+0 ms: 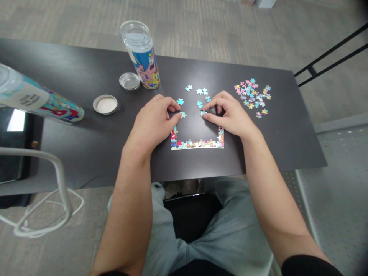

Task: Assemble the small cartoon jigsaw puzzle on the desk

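My left hand [159,117] is closed, with a green-tinted jigsaw puzzle piece [183,115] at its thumb and fingertips. Opposite it, my right hand [225,113] pinches a pale blue puzzle piece [203,113] just above the table. Below both hands lies a joined puzzle border [198,144], its bottom row and two short sides showing; my hands cover part of the sides. Several loose blue pieces lie beyond my fingers, among them one piece [180,101] by my left fingertips and another [199,104] near my right ones.
A heap of mixed pieces [253,94] lies to the right on the dark table [287,134]. At the left stand a clear-topped cartoon canister [146,65], a second canister [48,99] and two round lids [130,81]. A white cable [61,184] loops at the lower left.
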Tool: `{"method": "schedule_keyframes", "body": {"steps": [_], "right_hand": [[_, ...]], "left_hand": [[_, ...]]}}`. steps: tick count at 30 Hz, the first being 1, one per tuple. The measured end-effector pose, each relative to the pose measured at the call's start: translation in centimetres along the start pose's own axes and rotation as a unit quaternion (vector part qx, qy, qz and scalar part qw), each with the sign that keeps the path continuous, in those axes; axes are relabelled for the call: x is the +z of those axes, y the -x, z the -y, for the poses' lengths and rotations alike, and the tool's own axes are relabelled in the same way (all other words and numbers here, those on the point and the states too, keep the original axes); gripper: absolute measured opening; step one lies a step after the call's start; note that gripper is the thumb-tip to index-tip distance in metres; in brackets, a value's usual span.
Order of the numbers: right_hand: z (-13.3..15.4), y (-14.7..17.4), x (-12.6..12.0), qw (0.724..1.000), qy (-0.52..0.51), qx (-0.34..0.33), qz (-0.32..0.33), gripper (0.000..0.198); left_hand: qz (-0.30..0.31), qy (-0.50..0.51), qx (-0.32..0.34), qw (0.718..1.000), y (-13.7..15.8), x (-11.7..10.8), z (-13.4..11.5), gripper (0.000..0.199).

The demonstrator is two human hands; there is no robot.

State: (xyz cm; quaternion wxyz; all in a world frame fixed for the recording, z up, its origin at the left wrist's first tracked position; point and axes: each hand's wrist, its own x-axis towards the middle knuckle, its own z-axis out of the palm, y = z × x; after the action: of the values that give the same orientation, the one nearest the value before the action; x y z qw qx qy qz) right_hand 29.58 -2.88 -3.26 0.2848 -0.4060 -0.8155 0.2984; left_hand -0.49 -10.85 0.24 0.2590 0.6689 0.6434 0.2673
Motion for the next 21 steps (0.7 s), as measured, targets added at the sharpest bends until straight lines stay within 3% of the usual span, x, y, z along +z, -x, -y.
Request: {"method": "schedule_keyframes", "body": {"steps": [6, 12, 17, 21], "right_hand": [[-0.5, 0.0, 0.0, 0.999, -0.029, -0.016, -0.012, 0.02], [-1.0, 0.2, -0.9, 0.998, -0.038, -0.04, 0.032, 0.028], [-0.1, 0.1, -0.8, 0.999, -0.046, -0.008, 0.02, 0.028], [1.1, 0.1, -0.2, 0.993, -0.095, 0.07, 0.017, 0.039]], "left_hand": [[-0.017, -0.051, 0.019, 0.998, 0.1, 0.9, -0.7, 0.01], [-0.017, -0.008, 0.018, 1.0, -0.2, 0.9, -0.3, 0.011], [-0.015, 0.031, 0.0, 0.999, 0.0, -0.1, 0.0, 0.017], [0.019, 0.054, -0.036, 0.998, 0.7, -2.0, 0.5, 0.028]]}}
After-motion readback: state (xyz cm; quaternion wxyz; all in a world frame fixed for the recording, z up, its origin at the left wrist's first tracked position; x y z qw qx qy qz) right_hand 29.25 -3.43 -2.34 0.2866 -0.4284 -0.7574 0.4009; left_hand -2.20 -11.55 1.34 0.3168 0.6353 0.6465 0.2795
